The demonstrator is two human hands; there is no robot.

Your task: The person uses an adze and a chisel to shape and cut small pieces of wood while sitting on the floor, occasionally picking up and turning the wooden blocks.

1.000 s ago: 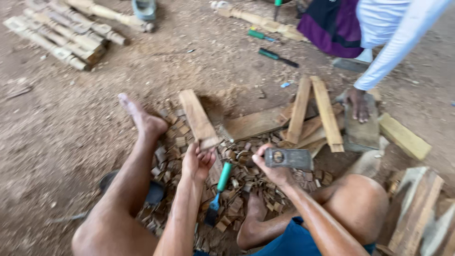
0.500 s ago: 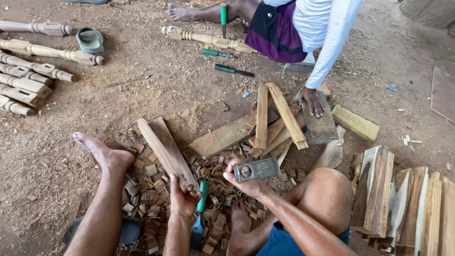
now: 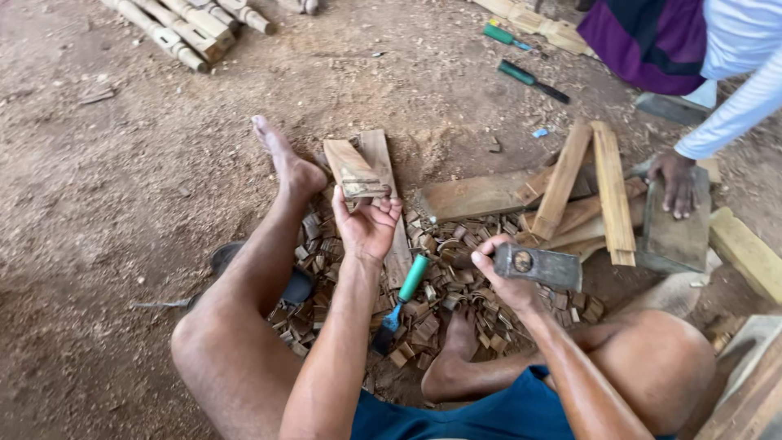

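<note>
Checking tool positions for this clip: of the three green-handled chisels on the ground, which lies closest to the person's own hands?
The green-handled chisel lying on the wood chips between the left hand and right hand. The two other chisels lie far off, by the co-worker.

- Left hand [image 3: 366, 224]: arm extended forward between the legs, palm facing up toward the camera, fingers curled closed around something at the fingertips.
- Right hand [image 3: 507, 277]: forearm angled in from lower right, fingers wrapped fully closed in a fist grip.
- Left leg: extended forward, foot flat.
- Right leg: folded, foot tucked inward.
</note>
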